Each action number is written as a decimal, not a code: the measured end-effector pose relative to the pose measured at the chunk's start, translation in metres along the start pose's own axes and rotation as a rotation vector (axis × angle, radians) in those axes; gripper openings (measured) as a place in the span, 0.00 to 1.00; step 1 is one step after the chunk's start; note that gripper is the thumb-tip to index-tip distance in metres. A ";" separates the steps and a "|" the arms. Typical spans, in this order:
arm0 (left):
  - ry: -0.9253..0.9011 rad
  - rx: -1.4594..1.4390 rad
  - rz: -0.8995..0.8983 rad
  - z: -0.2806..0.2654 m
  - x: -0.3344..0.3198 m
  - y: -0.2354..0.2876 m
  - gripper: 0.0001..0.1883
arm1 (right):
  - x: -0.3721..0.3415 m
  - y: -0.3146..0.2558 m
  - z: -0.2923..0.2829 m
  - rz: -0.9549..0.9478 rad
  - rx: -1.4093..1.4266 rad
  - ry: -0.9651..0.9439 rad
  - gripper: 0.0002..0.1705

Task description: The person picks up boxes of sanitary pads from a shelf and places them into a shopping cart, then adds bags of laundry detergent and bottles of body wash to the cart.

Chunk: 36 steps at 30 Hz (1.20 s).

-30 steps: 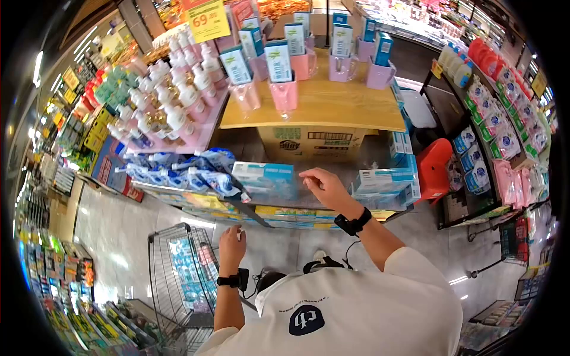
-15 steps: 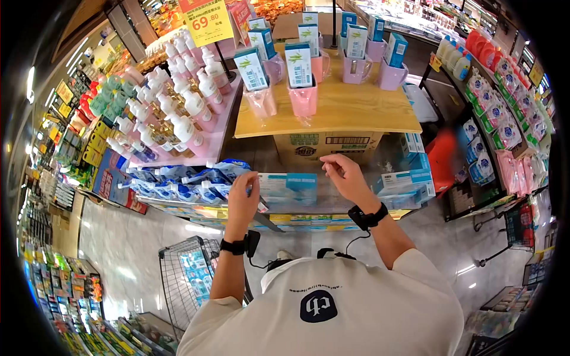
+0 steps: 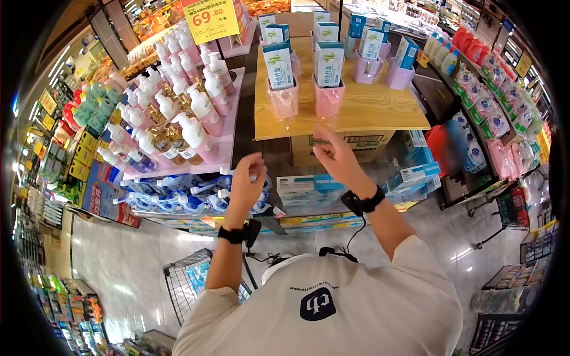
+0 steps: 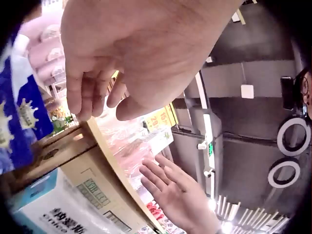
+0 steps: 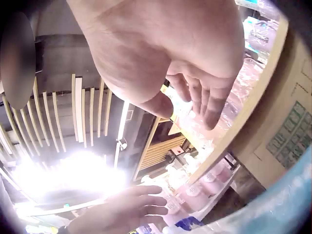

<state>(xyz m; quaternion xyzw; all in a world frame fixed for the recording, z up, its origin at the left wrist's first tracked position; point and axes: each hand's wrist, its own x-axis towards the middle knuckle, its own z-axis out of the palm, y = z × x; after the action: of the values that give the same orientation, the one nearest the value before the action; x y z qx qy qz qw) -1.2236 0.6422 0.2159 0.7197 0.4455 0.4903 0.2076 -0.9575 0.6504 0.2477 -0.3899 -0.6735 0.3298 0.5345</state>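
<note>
My right hand (image 3: 339, 160) reaches toward the front edge of a wooden board (image 3: 380, 115), fingers relaxed and holding nothing. Just beyond its fingertips stands a pink cup (image 3: 328, 107) in clear wrap, with a white and green box (image 3: 328, 64) upright in it. A second pink cup (image 3: 284, 105) with a similar box is to its left. Over the blue pouches (image 3: 196, 184), my left hand (image 3: 247, 183) hovers with loosely bent fingers and nothing in them. The left wrist view shows that hand (image 4: 131, 58) near the board's edge; the right wrist view shows the right hand (image 5: 165, 58) beside wrapped cups.
Pump bottles (image 3: 193, 133) crowd a pink shelf on the left. Under the board sit a cardboard carton (image 3: 356, 148) and blue-white boxes (image 3: 306, 188). Purple cups (image 3: 399, 76) stand farther right, below a yellow price sign (image 3: 214, 21) at upper left. A shopping cart (image 3: 187, 279) is behind my left arm.
My left hand has risen from beside the cart to above the blue pouches. The right hand has moved forward to the board's edge, and the head view has shifted closer to the cups.
</note>
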 end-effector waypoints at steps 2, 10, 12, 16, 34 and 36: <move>-0.044 -0.101 0.048 -0.001 0.031 -0.002 0.23 | 0.031 -0.003 0.004 -0.206 -0.266 0.059 0.31; -0.252 -0.143 0.082 0.027 0.171 0.013 0.54 | 0.124 -0.047 0.028 0.137 -0.381 0.043 0.33; -0.273 -0.286 0.093 0.047 0.181 -0.009 0.47 | 0.126 -0.033 0.037 0.151 -0.257 0.050 0.32; -0.272 -0.499 0.027 0.041 0.172 0.018 0.43 | 0.119 -0.029 0.035 0.099 -0.195 0.060 0.33; 0.206 -0.352 0.019 0.057 0.033 0.109 0.53 | 0.023 -0.072 0.002 -0.160 0.370 -0.252 0.50; 0.231 -0.478 -0.023 0.060 0.010 0.123 0.55 | 0.014 -0.073 0.003 -0.149 0.470 -0.343 0.52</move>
<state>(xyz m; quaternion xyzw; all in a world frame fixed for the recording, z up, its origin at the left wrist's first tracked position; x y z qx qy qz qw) -1.1152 0.5949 0.2857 0.5842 0.3458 0.6583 0.3251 -0.9745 0.6279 0.3161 -0.1437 -0.6858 0.4977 0.5112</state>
